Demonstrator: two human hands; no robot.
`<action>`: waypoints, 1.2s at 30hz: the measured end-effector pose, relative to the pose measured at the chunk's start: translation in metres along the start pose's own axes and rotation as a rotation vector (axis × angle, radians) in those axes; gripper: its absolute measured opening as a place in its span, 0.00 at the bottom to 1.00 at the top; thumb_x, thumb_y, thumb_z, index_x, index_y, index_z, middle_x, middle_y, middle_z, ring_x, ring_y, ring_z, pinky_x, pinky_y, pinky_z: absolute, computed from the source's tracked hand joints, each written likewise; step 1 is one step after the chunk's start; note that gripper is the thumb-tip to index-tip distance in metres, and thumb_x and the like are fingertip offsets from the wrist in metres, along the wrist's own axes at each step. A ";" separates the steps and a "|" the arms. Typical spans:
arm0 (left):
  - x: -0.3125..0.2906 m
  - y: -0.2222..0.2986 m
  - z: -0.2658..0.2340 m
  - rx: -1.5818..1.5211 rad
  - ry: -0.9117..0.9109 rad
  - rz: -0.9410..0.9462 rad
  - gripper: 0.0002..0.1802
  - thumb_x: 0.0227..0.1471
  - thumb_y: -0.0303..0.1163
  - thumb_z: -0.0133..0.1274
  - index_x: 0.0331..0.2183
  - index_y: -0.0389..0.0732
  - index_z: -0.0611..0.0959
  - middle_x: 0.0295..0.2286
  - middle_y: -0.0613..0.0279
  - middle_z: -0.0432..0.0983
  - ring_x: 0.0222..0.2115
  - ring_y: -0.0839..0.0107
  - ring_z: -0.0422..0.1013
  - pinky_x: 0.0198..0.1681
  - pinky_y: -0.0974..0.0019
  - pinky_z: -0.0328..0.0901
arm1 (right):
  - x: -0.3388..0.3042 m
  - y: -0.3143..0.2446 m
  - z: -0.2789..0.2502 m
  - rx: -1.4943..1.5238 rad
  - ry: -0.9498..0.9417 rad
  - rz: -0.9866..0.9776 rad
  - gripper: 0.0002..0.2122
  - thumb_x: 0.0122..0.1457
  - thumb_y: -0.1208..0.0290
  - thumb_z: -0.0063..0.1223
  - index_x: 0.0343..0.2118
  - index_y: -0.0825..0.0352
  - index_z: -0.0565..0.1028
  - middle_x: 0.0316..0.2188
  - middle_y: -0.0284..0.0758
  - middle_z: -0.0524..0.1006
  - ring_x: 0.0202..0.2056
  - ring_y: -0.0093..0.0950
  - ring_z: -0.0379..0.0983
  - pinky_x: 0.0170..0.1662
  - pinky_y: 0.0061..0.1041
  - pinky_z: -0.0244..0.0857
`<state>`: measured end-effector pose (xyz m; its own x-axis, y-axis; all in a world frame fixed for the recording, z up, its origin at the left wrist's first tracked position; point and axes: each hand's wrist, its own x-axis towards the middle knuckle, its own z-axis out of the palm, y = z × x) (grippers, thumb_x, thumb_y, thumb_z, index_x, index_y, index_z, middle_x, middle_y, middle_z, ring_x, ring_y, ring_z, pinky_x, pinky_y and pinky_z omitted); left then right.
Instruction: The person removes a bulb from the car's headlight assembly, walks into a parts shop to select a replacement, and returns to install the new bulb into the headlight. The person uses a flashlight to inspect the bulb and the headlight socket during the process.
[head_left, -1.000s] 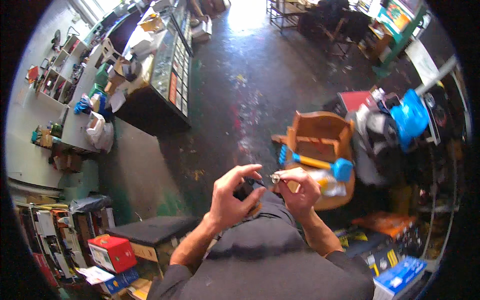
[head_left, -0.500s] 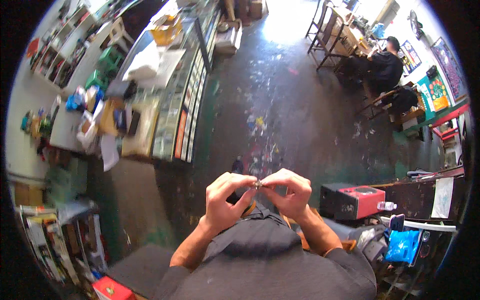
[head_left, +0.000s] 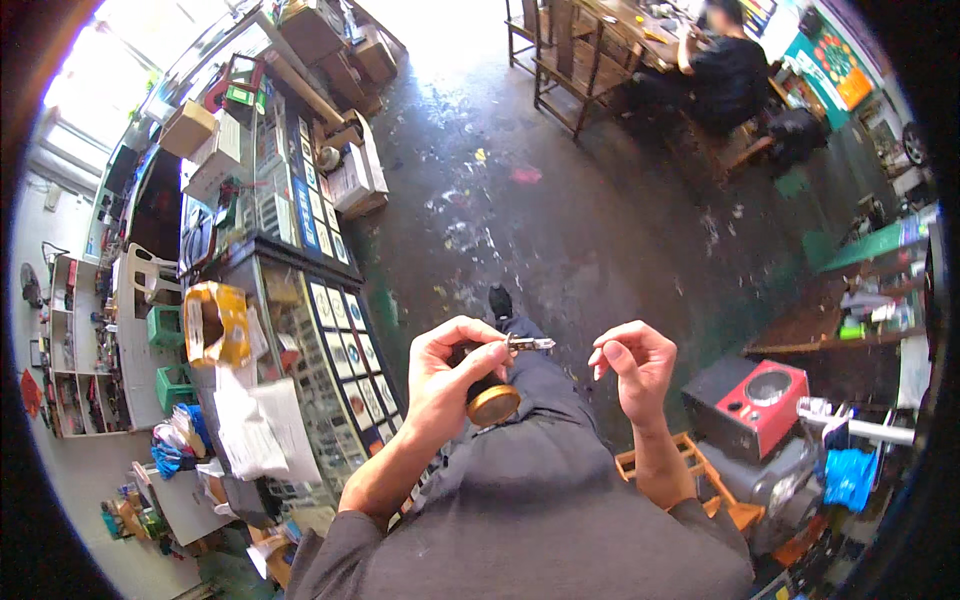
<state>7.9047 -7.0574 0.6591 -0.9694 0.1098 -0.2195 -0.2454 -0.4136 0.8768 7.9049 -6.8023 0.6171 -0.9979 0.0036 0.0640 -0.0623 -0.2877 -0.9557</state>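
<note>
Thumb and fingers of my left hand (head_left: 450,375) are closed on a small slim metal piece (head_left: 532,344), which sticks out to the right with a pale, narrow tip. Its exact kind is too small to make out. A dark round-ended object with a gold-coloured rim (head_left: 493,405) shows under the same hand, its upper part hidden by the fingers, and it seems to be held there too. To the right, apart from the metal piece, my right hand (head_left: 643,368) is raised with its fingers loosely curled. Nothing shows between them.
Glass display cases (head_left: 345,340) run along the left, with papers (head_left: 262,430) and a yellow bag (head_left: 222,325) on top. At right are a red-fronted speaker (head_left: 765,400), a wooden chair (head_left: 690,480) and a blue bag (head_left: 850,478). Far right, a person (head_left: 725,75) sits at a table.
Both hands met at a small piece before; now my right hand has come away to the right, and the left keeps the metal piece. The whole view has shifted, showing more of the display cases.
</note>
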 end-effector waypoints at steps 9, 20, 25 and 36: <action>0.324 0.140 -0.097 0.509 0.283 0.328 0.04 0.57 0.21 0.64 0.35 0.32 0.87 0.31 0.62 0.83 0.30 0.79 0.76 0.35 0.74 0.69 | 0.432 0.024 0.154 -0.357 -0.608 0.043 0.05 0.59 0.75 0.68 0.36 0.70 0.84 0.31 0.36 0.85 0.33 0.23 0.82 0.39 0.24 0.75; 0.803 0.265 -0.265 0.074 0.165 -0.058 0.18 0.58 0.27 0.64 0.51 0.35 0.86 0.36 0.57 0.87 0.31 0.77 0.78 0.37 0.71 0.73 | 0.933 0.133 0.284 -0.530 -0.738 0.037 0.06 0.67 0.72 0.61 0.41 0.68 0.82 0.30 0.36 0.82 0.28 0.24 0.77 0.35 0.26 0.72; 1.043 0.379 -0.272 0.456 -0.159 0.014 0.16 0.61 0.32 0.66 0.48 0.35 0.88 0.38 0.64 0.86 0.39 0.80 0.77 0.45 0.73 0.71 | 1.126 0.123 0.292 -0.510 -0.381 -0.024 0.05 0.64 0.74 0.64 0.38 0.70 0.83 0.32 0.37 0.85 0.32 0.22 0.82 0.37 0.23 0.75; 1.546 0.478 -0.344 0.288 -0.056 -0.326 0.17 0.62 0.36 0.64 0.48 0.35 0.88 0.36 0.64 0.84 0.35 0.78 0.75 0.39 0.70 0.71 | 1.617 0.225 0.331 -0.480 -0.260 -0.005 0.06 0.65 0.70 0.62 0.37 0.68 0.82 0.26 0.35 0.81 0.30 0.20 0.77 0.34 0.26 0.71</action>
<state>6.2873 -7.3967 0.5913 -0.8380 0.2449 -0.4876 -0.5190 -0.0814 0.8509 6.2820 -7.1784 0.6010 -0.9648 -0.2509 0.0795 -0.1276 0.1817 -0.9750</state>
